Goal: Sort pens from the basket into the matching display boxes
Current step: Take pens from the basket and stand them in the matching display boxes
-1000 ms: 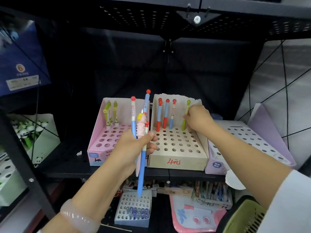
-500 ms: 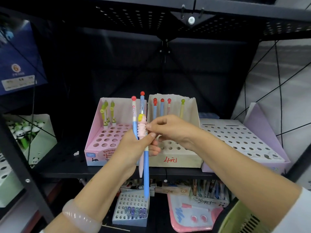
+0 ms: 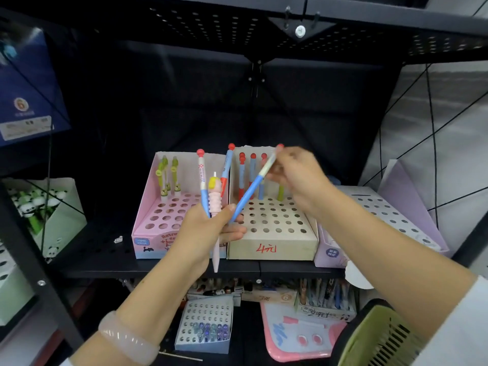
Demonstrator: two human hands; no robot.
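With the left hand (image 3: 208,228) gripping the spare pens, the right hand (image 3: 295,173), pinching the blue pen (image 3: 250,186), should upend it and seat it in a free rear hole of the beige box (image 3: 274,249).

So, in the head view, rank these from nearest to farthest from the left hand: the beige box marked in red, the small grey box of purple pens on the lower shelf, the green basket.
1. Beige box: directly right of the left hand, just behind its fingers.
2. Small grey box: below, on the lower shelf.
3. Green basket: far lower right, under the right forearm.
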